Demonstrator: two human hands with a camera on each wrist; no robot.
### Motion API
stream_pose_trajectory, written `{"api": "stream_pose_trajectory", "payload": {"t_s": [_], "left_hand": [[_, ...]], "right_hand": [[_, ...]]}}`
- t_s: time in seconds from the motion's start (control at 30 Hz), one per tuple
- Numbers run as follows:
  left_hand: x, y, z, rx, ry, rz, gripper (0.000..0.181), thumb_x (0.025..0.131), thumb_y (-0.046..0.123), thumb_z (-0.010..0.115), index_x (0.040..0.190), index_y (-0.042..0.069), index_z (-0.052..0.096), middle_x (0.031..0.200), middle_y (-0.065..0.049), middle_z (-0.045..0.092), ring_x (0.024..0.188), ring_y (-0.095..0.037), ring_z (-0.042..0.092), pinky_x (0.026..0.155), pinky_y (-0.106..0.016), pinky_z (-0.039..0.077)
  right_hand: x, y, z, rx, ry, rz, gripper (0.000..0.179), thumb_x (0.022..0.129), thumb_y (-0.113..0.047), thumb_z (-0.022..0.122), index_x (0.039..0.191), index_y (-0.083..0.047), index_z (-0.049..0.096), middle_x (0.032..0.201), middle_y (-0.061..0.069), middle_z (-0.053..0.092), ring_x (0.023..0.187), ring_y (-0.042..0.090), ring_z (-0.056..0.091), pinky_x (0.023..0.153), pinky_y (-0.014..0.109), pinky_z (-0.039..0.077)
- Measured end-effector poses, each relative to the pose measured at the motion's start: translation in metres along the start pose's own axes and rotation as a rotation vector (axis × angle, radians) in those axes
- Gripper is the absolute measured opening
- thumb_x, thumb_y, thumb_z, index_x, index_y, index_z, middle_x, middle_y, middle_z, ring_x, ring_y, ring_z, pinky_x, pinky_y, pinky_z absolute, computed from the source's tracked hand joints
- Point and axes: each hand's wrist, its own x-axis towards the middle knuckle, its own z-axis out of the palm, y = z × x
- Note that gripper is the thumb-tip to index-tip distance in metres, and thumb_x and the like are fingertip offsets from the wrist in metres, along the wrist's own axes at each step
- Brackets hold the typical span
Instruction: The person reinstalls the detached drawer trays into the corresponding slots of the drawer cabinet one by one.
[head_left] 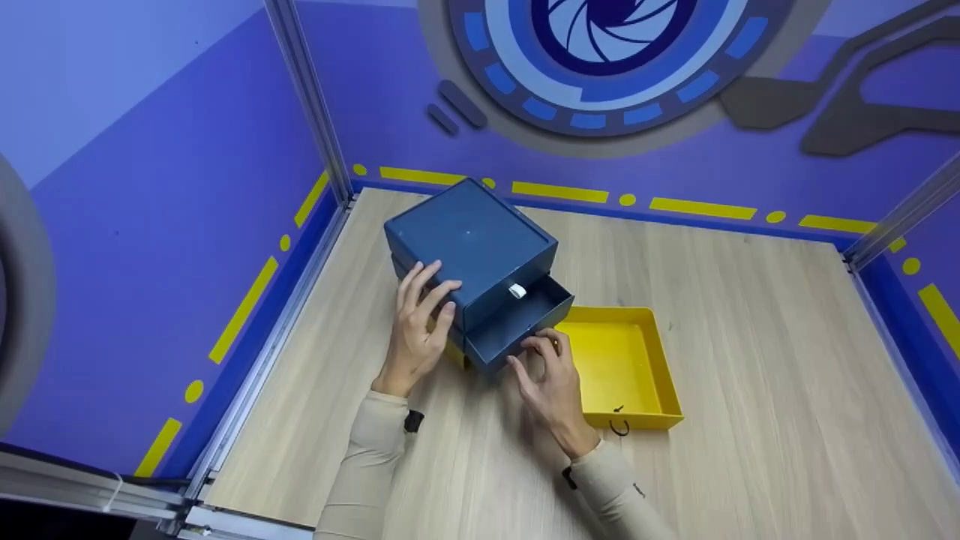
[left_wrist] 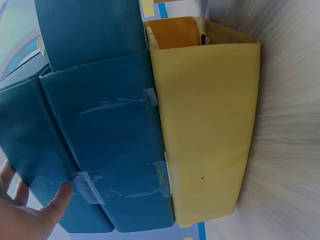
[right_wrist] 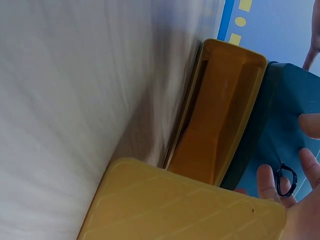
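Note:
In the head view a stack of drawer boxes stands on the table: a blue upper box (head_left: pixel 469 232) with a white pull tab, a blue box below with its drawer (head_left: pixel 517 322) pulled partway out, and a yellow casing (left_wrist: pixel 205 130) at the bottom. My left hand (head_left: pixel 416 330) rests on the upper box's left side and top edge, fingers spread. At the lower blue drawer's front is my right hand (head_left: pixel 551 382), its fingertips touching the front panel (right_wrist: pixel 280 125). A black loop (right_wrist: pixel 286 180) shows by those fingers in the right wrist view.
A loose yellow drawer (head_left: pixel 615 367) lies right of the stack, with a black loop at its near edge. Clear tape (left_wrist: pixel 125 102) joins the boxes' sides. Wooden table (head_left: pixel 765 360) extends right; purple walls (head_left: pixel 360 97) stand behind and at both sides.

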Motion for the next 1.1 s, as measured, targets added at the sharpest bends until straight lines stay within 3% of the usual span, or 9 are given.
{"api": "stream_pose_trajectory", "payload": {"t_s": [0.5,1.1], "left_hand": [[0.007,0.003,-0.001,-0.008,-0.009,-0.003,0.031,0.104,0.014,0.064,0.134,0.019,0.072,0.162,-0.014,0.050,0.158,-0.043,0.032,0.126,-0.070,0.026],[0.000,0.002,-0.004,0.014,-0.036,-0.019,0.032,0.106,0.017,0.062,0.136,0.020,0.071,0.163,-0.013,0.049,0.159,-0.042,0.032,0.126,-0.070,0.026]], "right_hand": [[0.012,-0.002,0.005,-0.009,-0.046,0.032,0.027,0.092,-0.021,0.085,0.112,-0.010,0.071,0.131,0.015,0.057,0.111,0.028,0.065,0.096,0.044,0.062],[0.021,-0.006,0.020,-0.030,-0.084,0.012,0.024,0.094,-0.021,0.084,0.109,-0.008,0.071,0.131,0.015,0.055,0.103,0.023,0.067,0.091,0.039,0.062]]}}
